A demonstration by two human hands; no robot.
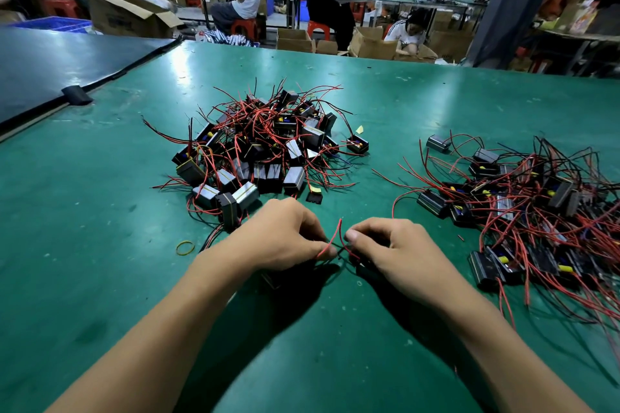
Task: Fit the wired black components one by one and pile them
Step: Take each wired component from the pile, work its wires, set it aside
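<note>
My left hand (pixel 285 235) and my right hand (pixel 392 251) meet over the green table (pixel 100 211), close in front of me. Both have curled fingers. Between them rise thin red wires (pixel 337 235), pinched by the left fingers. A black component lies under the hands, mostly hidden, with a dark edge (pixel 364 266) showing beneath my right hand, which grips it. A heap of black components with red and black wires (pixel 265 147) lies beyond the hands. A second spread of wired components (pixel 523 208) lies to the right.
A yellow rubber band (pixel 185 247) lies left of my left wrist. A small loose black piece (pixel 314 197) sits by the middle heap. A dark mat (pixel 50 70) covers the table's far left. Several seated people and cardboard boxes (pixel 127 15) fill the background.
</note>
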